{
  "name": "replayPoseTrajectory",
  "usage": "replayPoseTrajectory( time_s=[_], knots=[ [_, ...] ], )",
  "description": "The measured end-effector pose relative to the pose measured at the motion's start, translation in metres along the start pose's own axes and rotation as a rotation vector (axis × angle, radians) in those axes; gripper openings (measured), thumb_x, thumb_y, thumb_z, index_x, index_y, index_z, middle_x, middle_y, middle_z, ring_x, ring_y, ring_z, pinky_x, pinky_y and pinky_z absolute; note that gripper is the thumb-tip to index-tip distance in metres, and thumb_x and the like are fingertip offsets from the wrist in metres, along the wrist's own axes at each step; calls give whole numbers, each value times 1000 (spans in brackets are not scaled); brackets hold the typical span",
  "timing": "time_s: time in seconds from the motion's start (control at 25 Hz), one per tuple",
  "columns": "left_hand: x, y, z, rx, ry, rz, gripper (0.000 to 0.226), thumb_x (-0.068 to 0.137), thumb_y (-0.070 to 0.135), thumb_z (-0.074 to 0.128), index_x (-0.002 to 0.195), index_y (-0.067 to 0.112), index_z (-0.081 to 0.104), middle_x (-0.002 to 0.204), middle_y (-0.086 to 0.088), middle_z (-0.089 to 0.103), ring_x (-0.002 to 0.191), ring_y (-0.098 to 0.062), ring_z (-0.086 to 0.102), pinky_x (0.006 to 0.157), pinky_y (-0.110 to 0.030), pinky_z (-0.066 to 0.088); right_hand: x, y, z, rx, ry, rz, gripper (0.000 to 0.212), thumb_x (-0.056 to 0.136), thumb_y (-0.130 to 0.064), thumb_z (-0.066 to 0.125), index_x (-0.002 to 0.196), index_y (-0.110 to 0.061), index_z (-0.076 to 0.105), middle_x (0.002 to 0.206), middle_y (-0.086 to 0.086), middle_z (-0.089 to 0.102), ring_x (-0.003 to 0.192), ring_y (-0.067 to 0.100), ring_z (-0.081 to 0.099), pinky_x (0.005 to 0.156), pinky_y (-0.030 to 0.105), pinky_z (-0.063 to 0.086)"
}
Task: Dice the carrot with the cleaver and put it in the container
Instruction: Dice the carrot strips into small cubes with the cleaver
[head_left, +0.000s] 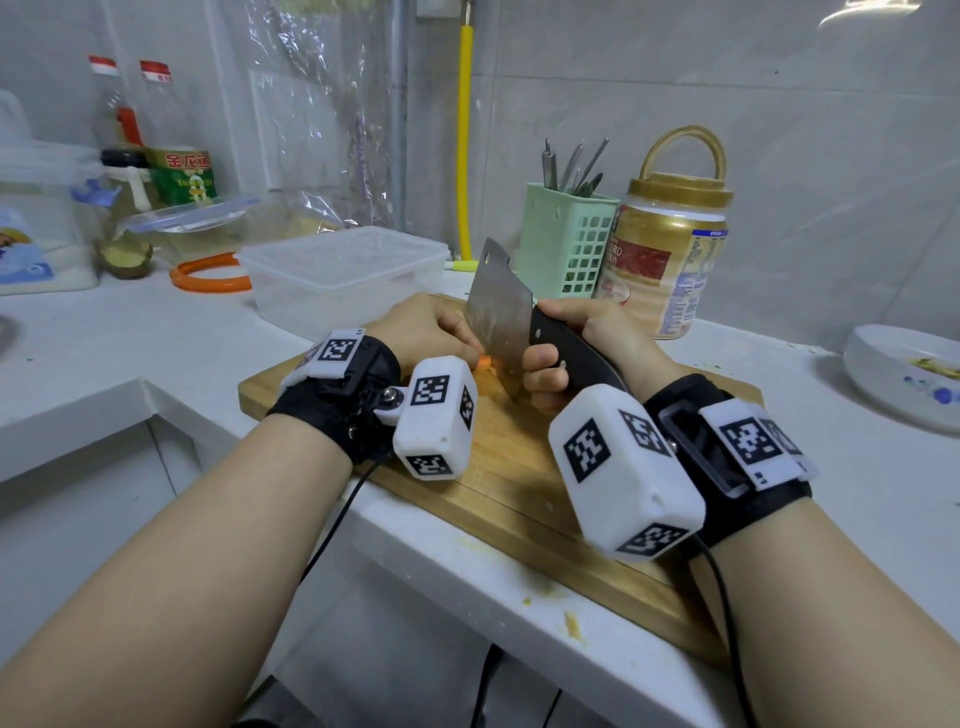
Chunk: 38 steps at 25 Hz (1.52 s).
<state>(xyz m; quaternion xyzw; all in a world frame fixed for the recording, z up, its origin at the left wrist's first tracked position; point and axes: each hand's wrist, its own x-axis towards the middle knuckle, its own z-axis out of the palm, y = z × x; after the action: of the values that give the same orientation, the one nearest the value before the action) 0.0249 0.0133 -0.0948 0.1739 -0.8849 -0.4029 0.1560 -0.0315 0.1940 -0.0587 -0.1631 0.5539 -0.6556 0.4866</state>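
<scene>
Right now your right hand (582, 343) grips the black handle of the cleaver (501, 317), fingers curled round it, with the blade standing nearly upright and its edge down on the wooden cutting board (519, 483). Your left hand (426, 327) sits just to the left of the blade, fingers bent down over the carrot (484, 362); only a small orange bit of it shows between your fingertips and the steel, so you cannot tell from here how firmly the fingers pinch it, though they plainly press on it. The carrot lies on the board directly between your two hands, touching or almost touching the flat of the blade. Pale orange pieces lie on the board just in front of the blade, partly hidden by the white marker block on your left wrist. The clear plastic container (343, 273) stands on the counter beyond your left hand, just behind the far edge of the board, its lid on. To the right of the blade, behind your right hand, stand a green utensil basket (563, 244) and a gold-lidded jar (670, 249); a white dish (904, 374) sits well apart at the far right.
</scene>
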Motion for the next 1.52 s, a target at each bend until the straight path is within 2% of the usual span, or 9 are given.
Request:
replayPoseTrajectory(
  time_s=[0.2,0.36,0.8,1.12,1.32,1.52],
  knots=[
    [0,-1,-2,-26,15,0,7,74,11,81,77,16,77,82,3,73,89,-13,66,86,-30,52,2,5,2,15,22,-39,26,98,-34,38,84,-12,41,47,0,40,32,13,36,43,17,24],
    [-2,-1,-2,-51,22,-4,11,72,13,84,71,20,75,82,1,74,87,-11,67,84,-27,52,-1,6,2,58,38,-98,31,98,-33,36,79,-11,42,48,0,38,32,13,34,49,23,20],
    [-2,-2,-2,-31,11,5,8,71,14,84,76,15,78,82,0,74,94,-18,68,94,-40,53,-5,7,6,23,5,-100,31,98,-35,36,78,-12,40,47,0,37,31,13,34,46,20,22],
    [-3,0,-2,-44,10,-10,8,70,16,85,74,16,77,86,-3,74,95,-20,68,94,-42,53,-5,6,7,-20,14,-80,29,98,-34,36,80,-12,40,47,1,38,31,15,35,45,22,23],
    [-5,4,-2,-51,25,-35,6,72,13,83,73,16,77,84,1,74,97,-18,67,94,-37,52,-6,0,5,-45,20,-44,30,99,-33,36,78,-12,40,46,2,39,31,15,35,41,16,26],
    [-4,3,-2,-55,32,-63,10,69,13,85,68,20,77,84,0,75,95,-17,67,94,-39,53,-4,-4,6,-84,54,-22,31,100,-32,37,79,-11,44,47,3,40,33,14,33,40,13,29]
  ],
)
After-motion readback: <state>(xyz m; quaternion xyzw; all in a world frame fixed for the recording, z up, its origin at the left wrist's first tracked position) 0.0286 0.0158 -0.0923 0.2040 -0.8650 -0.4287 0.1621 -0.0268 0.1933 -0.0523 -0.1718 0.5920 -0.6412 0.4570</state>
